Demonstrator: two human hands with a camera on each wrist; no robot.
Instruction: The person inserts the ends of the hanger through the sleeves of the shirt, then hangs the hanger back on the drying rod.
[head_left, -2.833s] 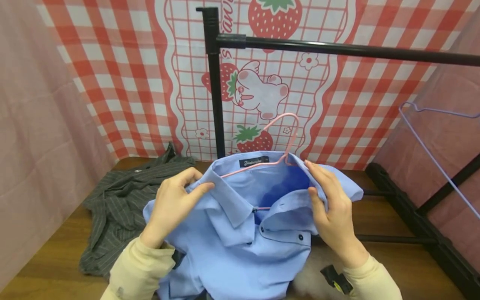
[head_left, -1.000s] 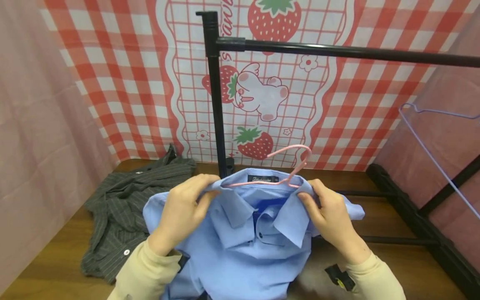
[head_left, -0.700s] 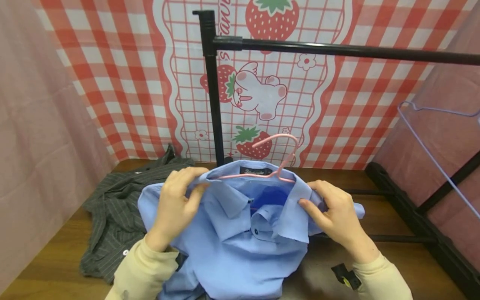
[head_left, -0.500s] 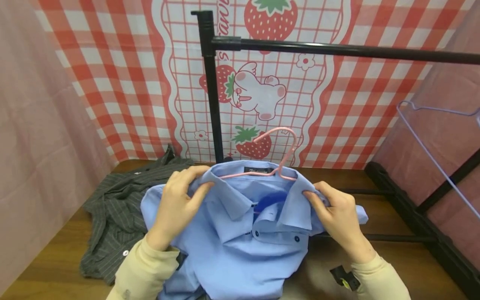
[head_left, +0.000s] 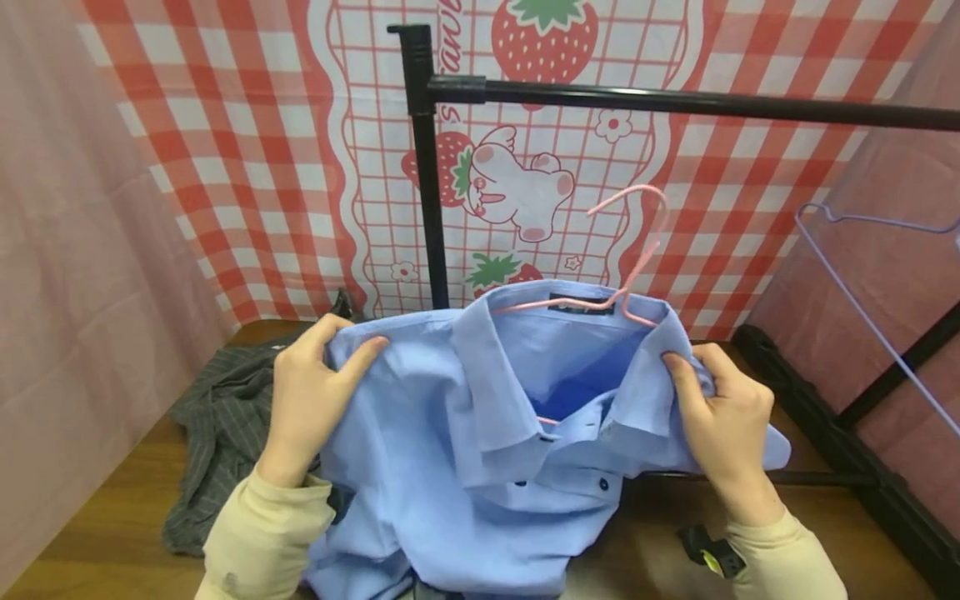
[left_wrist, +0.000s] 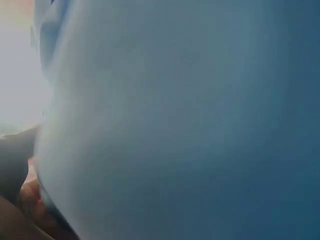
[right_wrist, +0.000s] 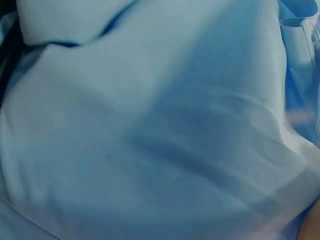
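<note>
A light blue collared shirt with dark buttons hangs between my hands, a pink hanger inside it. The hanger's hook rises out of the collar opening, tilted to the right. My left hand pinches the shirt's shoulder on the left, thumb in front. On the right, my right hand grips the shirt beside the collar, thumb on the front. Blue cloth fills most of the left wrist view, with part of the hand at its lower left. The right wrist view is likewise mostly shirt fabric.
A black garment rack stands behind the shirt, its bar running to the right. A purple hanger hangs at the right. A dark striped garment lies crumpled on the wooden table at the left.
My left hand has shifted from the collar out to the shoulder. Both hands have spread apart, and the shirt with the pink hanger has risen and moved to the right.
</note>
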